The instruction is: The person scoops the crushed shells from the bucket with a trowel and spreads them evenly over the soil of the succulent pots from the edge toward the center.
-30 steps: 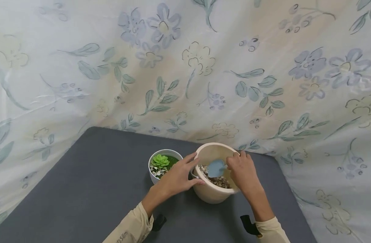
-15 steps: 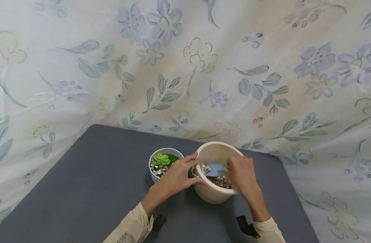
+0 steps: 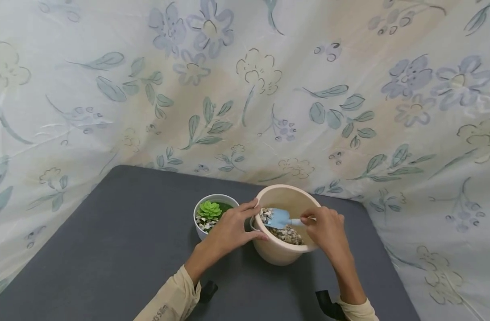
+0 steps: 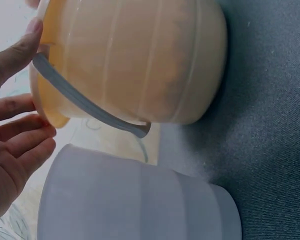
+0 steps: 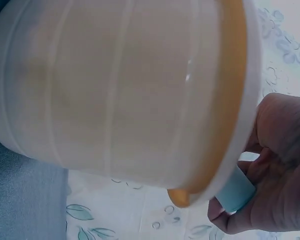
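A cream bucket (image 3: 277, 256) with a grey handle (image 4: 85, 102) stands on the dark table, and brownish pebbles (image 3: 287, 235) lie inside it. My left hand (image 3: 229, 229) holds its left rim, thumb and fingers spread along the edge. Over the bucket's right side, my right hand (image 3: 325, 227) grips the pale handle of a small light-blue trowel (image 3: 279, 218). The blade points left inside the bucket, with pebbles at its tip. In the right wrist view the bucket wall hides the blade, while the handle end shows between curled fingers.
Left of the bucket, close to my left hand, stands a white pot (image 4: 100, 200) with a green succulent (image 3: 209, 209) and pale stones. The dark grey table (image 3: 140, 236) ends at a floral cloth (image 3: 213, 125) behind and on both sides.
The trowel blade has gone from upright to flatter, dipped among the pebbles, and now lies farther left with its handle showing. My left hand stays at the rim.
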Demonstrator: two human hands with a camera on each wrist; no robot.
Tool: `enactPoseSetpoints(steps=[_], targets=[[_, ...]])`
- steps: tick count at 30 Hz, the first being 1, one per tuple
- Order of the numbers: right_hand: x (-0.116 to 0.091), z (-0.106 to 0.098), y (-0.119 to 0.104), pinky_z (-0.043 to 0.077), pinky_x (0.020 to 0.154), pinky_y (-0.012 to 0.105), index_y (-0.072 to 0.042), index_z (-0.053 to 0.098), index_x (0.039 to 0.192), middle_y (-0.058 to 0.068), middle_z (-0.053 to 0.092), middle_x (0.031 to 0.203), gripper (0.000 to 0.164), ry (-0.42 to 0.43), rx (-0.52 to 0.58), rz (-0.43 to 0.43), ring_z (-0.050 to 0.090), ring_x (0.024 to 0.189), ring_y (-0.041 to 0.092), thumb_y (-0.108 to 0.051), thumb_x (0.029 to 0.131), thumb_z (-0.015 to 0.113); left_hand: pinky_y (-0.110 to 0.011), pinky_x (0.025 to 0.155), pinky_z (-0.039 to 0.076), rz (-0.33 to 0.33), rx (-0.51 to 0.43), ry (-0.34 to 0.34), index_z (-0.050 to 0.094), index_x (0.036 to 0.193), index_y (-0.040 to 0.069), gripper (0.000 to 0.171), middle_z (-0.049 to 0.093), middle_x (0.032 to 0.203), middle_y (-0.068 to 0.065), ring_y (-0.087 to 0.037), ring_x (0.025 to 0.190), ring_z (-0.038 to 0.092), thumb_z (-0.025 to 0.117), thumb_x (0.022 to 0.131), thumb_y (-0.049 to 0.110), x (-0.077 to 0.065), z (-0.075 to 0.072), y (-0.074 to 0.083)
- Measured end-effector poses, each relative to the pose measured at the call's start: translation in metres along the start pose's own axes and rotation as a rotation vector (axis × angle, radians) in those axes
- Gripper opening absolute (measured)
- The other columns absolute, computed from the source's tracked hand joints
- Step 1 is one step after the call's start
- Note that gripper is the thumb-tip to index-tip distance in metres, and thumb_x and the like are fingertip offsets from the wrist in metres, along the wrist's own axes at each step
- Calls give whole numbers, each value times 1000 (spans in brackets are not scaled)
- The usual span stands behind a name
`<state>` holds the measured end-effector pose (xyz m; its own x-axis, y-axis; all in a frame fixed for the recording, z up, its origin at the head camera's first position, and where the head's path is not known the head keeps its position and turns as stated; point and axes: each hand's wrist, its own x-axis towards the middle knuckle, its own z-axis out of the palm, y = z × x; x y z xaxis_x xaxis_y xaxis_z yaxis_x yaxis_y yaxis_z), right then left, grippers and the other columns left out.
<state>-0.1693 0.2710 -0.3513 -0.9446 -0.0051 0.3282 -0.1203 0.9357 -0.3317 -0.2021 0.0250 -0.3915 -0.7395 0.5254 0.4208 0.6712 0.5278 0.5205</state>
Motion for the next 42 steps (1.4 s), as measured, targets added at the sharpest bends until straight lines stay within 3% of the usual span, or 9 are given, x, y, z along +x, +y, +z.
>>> enactPoseSetpoints(steps=[6,11,16,27,34,42], targets=[[-11,-11,0,39,69,43,-13,75,87,7,70,84,8,43,76,43,58,66,23,-12,79,71,-35,91,45,3,-15,10,54,130,12,79,42,140,-6,-22,121,47,71,67,56,0,-1,-2],[-17,-21,1,37,56,33,-10,75,88,12,70,85,9,85,68,39,53,58,17,-11,79,72,-36,92,45,3,-4,7,53,130,13,79,42,140,-6,-21,121,47,70,66,57,1,-1,-1],[-22,-33,2,29,46,28,-5,74,88,17,69,85,10,134,53,56,37,43,14,-10,79,71,-36,92,45,1,2,-4,51,132,15,80,41,141,-6,-21,122,47,69,68,58,1,-3,-2],[-34,-56,-3,23,36,24,-5,72,90,17,68,88,10,118,46,84,25,41,11,-9,82,68,-35,90,46,32,31,-7,52,132,15,76,40,142,-5,-20,120,49,65,72,58,-1,-4,-4],[-33,-65,-17,23,38,25,-6,72,91,18,67,90,10,117,23,55,29,46,15,-10,83,68,-40,92,44,-3,28,-11,45,137,17,75,35,144,-3,-21,119,49,67,75,54,-7,-18,-9],[-29,-69,-43,27,39,25,-10,72,93,13,67,91,12,105,56,-20,29,43,12,-15,83,69,-41,97,40,-18,70,16,43,138,21,79,35,145,-1,-22,128,39,69,72,55,-27,-41,-28]])
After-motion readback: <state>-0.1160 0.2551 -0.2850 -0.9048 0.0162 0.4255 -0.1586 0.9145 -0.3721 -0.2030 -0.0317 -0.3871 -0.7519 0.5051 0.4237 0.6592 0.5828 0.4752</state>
